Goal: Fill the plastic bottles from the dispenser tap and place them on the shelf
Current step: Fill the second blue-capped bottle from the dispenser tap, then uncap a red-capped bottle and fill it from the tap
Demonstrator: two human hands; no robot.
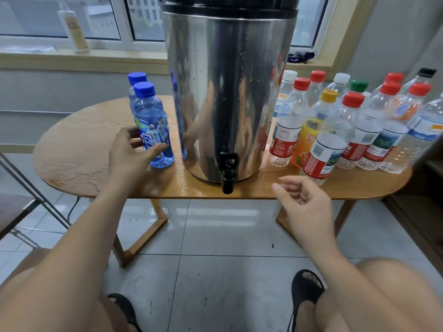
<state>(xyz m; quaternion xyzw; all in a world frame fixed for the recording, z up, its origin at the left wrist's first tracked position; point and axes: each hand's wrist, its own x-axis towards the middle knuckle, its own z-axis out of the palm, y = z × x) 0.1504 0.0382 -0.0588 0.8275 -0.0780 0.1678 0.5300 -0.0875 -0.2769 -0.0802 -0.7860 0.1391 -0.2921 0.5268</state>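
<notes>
A long wooden table (79, 149) with rounded ends stands on pale glossy floor tiles (227, 236) under a window (36, 15); its top is wet in patches near the front edge. On the sill (96, 59) stand a pale tube (74, 29) and a dark cloth (300, 56). A steel dispenser (227, 92) sits mid-table, its black tap (227, 173) overhanging the edge. Left of it stand two blue bottles, capped; the left hand (129, 154) is at the front blue bottle (152, 123), thumb (158, 148) against its label, fingers at its far side, though I cannot tell whether it is truly clamped. The right hand (304, 202) hovers before the table edge, fingers loosely curled, holding nothing. Right of the dispenser crowds a group of capped bottles (354, 130)
</notes>
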